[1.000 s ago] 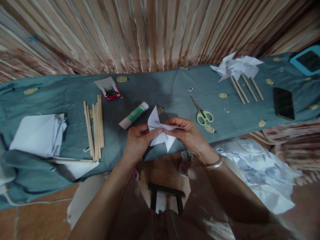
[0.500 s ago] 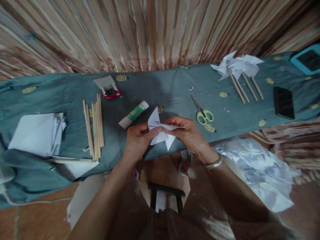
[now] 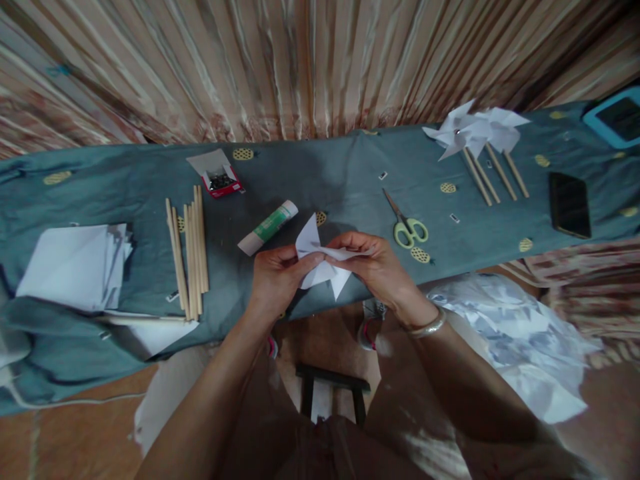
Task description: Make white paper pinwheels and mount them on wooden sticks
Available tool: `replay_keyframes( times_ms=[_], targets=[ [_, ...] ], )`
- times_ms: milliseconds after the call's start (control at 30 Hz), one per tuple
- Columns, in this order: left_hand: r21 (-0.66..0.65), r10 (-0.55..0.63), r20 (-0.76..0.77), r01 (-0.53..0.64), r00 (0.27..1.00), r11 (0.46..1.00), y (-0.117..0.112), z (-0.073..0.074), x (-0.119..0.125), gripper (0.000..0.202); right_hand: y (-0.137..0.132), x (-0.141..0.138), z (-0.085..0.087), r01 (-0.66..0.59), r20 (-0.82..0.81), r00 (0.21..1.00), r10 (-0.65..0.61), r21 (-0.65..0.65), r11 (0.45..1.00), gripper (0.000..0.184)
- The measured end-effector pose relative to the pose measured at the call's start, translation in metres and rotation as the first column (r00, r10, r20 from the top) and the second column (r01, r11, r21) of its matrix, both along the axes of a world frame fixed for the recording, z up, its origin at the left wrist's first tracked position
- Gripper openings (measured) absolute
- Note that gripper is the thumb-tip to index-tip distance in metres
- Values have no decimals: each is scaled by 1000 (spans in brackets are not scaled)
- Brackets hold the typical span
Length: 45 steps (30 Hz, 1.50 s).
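A white paper pinwheel [image 3: 309, 235] is pinched between both hands over the near edge of the table, its pointed blades sticking up and down. My left hand [image 3: 276, 275] is closed on its left side, thumb pressed near the middle. On the right side my right hand [image 3: 377, 265] grips a folded blade, with its thumb also close to the centre. The fingertips hide the pinwheel's middle. Just beyond my left hand lies a green and white glue stick [image 3: 268, 228]. Scissors [image 3: 409, 227] with light green handles rest beyond my right hand.
Wooden sticks [image 3: 194, 253], a stack of white paper [image 3: 73, 267] and a red box of small dark pieces [image 3: 219, 181] occupy the left. Finished pinwheels [image 3: 470, 131], a phone [image 3: 569, 205] and a blue-framed device [image 3: 617, 119] lie right. A plastic bag [image 3: 520, 340] stands below.
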State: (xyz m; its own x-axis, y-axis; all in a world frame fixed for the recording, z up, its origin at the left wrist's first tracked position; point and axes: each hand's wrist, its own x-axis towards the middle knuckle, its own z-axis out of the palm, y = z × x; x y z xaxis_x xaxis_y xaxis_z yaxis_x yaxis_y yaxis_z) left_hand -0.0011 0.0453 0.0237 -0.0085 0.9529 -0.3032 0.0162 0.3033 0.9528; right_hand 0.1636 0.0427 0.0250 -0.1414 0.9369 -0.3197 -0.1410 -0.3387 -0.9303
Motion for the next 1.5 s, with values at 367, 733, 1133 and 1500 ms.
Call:
replay_keyframes(
  times_ms=[367, 733, 1133, 1500],
  targets=[
    [18, 5, 2, -5, 1000, 1000, 0, -2, 1, 18, 0, 0, -2, -4, -13, 1000, 5, 24, 1000, 21],
    [52, 11, -2, -11, 1000, 999, 1, -7, 0, 17, 0, -2, 0, 39, -29, 999, -40, -26, 999, 21],
    [-17, 24, 193, -21, 981, 1000, 2, -5, 3, 24, 1, -1, 5, 39, -112, 993, -46, -64, 997, 20],
    [-68, 47, 277, -29, 960, 997, 2, -2, 6, 23, 0, -4, 5, 37, -163, 985, -53, -95, 995, 25]
  ],
)
